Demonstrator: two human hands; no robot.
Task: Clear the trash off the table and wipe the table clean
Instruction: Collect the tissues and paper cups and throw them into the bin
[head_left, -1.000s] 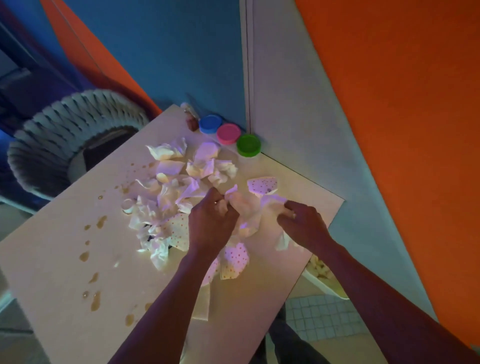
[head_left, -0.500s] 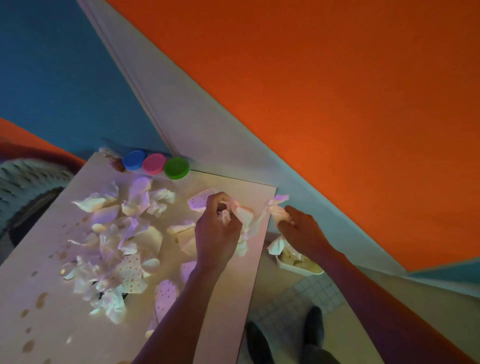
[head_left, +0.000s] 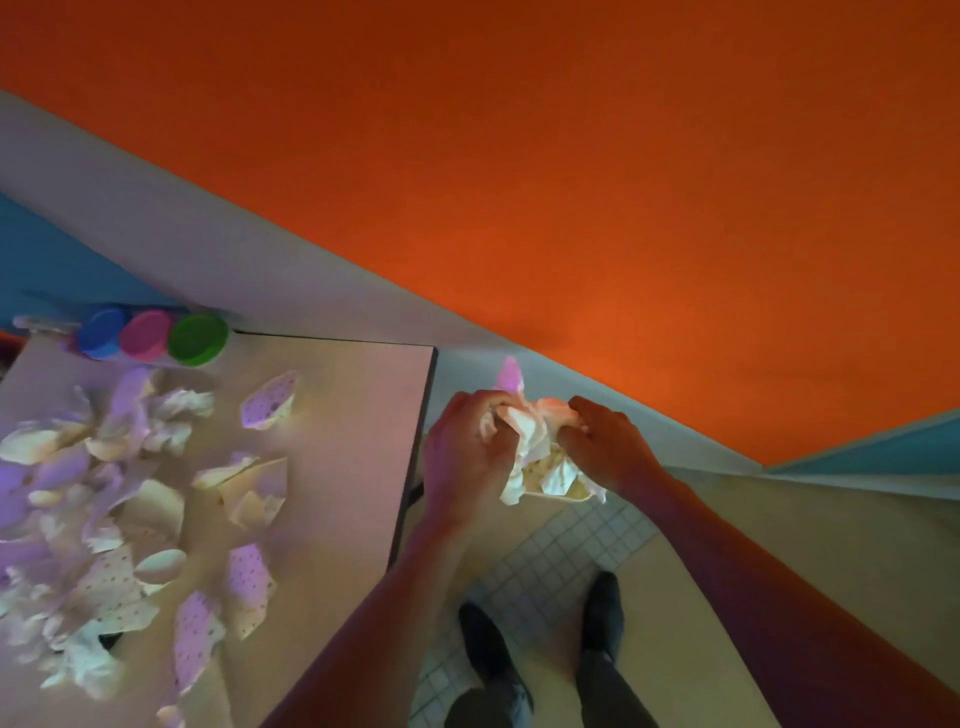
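A crumpled wad of paper scraps (head_left: 535, 441) sits between both hands, off the table's right edge and above a small white bin (head_left: 566, 493) on the floor; the bin is mostly hidden. Left hand (head_left: 470, 457) curls around the wad's left side, right hand (head_left: 605, 441) pinches it from the right, fingers bent on both. More torn paper (head_left: 119, 499), some dotted, lies scattered over the pale table (head_left: 358, 415), well apart from the hands. Three tubs stand touching in a row at the far table edge: blue lid (head_left: 101, 332), pink lid (head_left: 145, 335), green lid (head_left: 197, 338). Below, dark shoes (head_left: 491, 649) on small white floor tiles (head_left: 561, 551). Orange wall (head_left: 571, 182) behind.
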